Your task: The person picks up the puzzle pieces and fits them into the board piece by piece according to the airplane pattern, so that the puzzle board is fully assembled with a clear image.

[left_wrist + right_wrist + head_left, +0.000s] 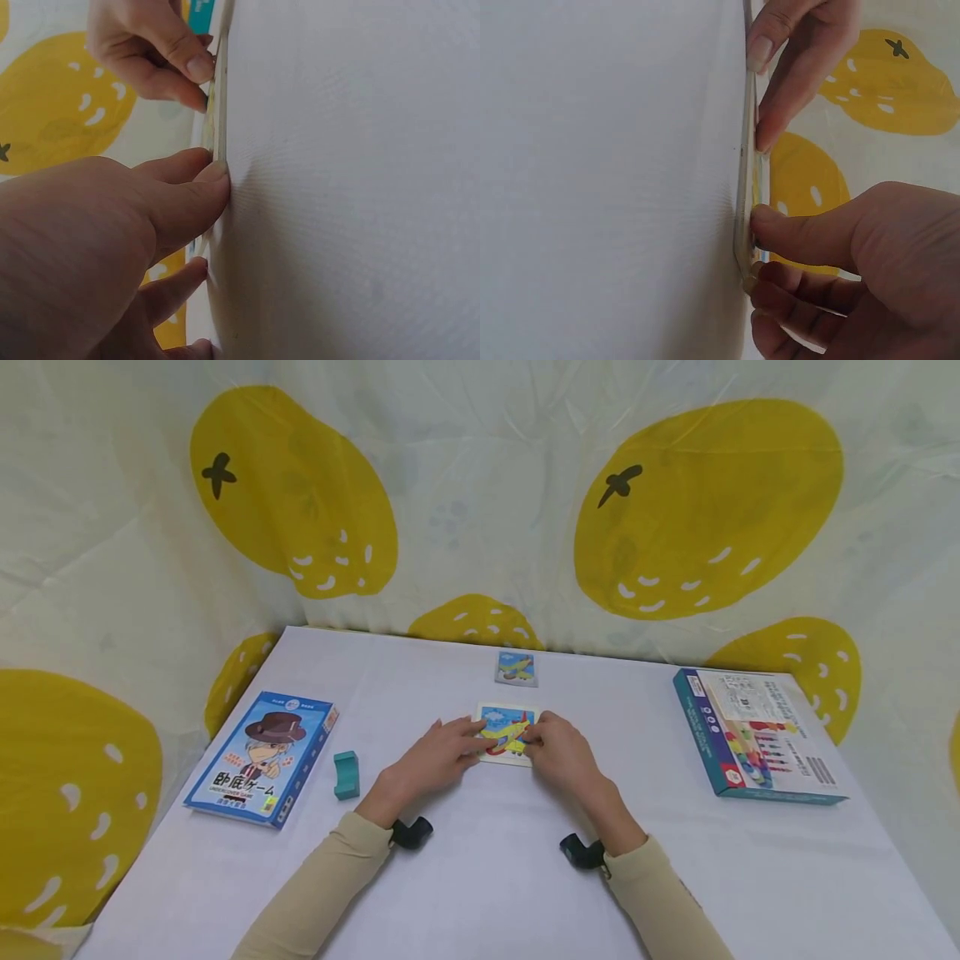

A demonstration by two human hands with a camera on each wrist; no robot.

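A small cream-framed puzzle board with a yellow airplane on a blue sky lies on the table between both hands. My left hand holds its left side, the thumb at the near edge and a finger across the picture. At the right side, my right hand grips the board with curled fingers, its thumb over the face. The fingers hide parts of the picture, and whether a loose piece sits under them cannot be told. Behind the board lies a smaller card with a similar airplane picture.
A blue game box lies at the left, with a teal notched block beside it. Another box, white and teal, lies at the right. A curtain with yellow fruit prints hangs behind the white table.
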